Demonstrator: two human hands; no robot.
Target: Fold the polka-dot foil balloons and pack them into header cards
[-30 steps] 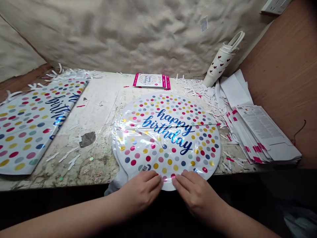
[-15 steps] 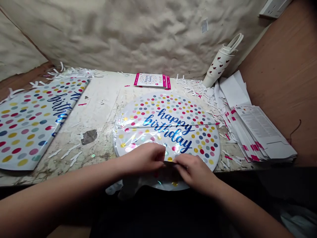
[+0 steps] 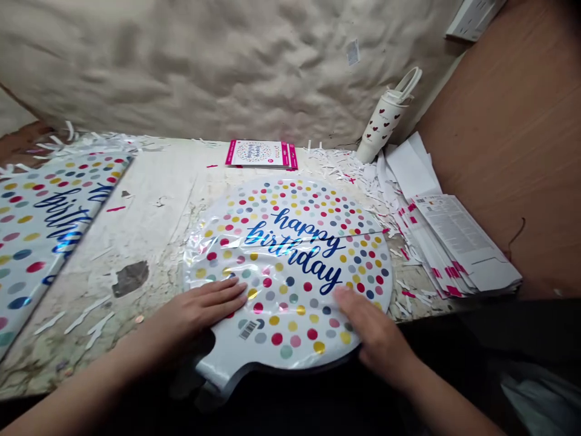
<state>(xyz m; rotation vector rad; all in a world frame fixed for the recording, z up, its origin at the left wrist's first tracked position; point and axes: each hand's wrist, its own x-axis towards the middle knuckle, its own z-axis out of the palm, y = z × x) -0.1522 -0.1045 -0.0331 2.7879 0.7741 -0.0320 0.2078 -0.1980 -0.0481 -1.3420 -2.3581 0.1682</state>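
Head view: the foil balloon (image 3: 284,303) overhangs the near edge of the surface (image 3: 157,194); its front, pinched up moments ago, is down, leaving the print spread.
Glossy white, multicoloured dots, blue lettering, one crease across; left hand (image 3: 202,309) resting on it, fingers outstretched, gripping nothing; right hand (image 3: 379,333) at its rim, blurred, grip impossible to tell.

The round balloon (image 3: 290,266) is glossy, smooth, foil-like film, as is the folded balloon (image 3: 40,233). The tabletop (image 3: 154,181) looks rough and flaking, the wall covering (image 3: 190,72) matt and crumpled. The bottle (image 3: 382,126) looks smooth, the stacked cards (image 3: 467,242) matt paper.
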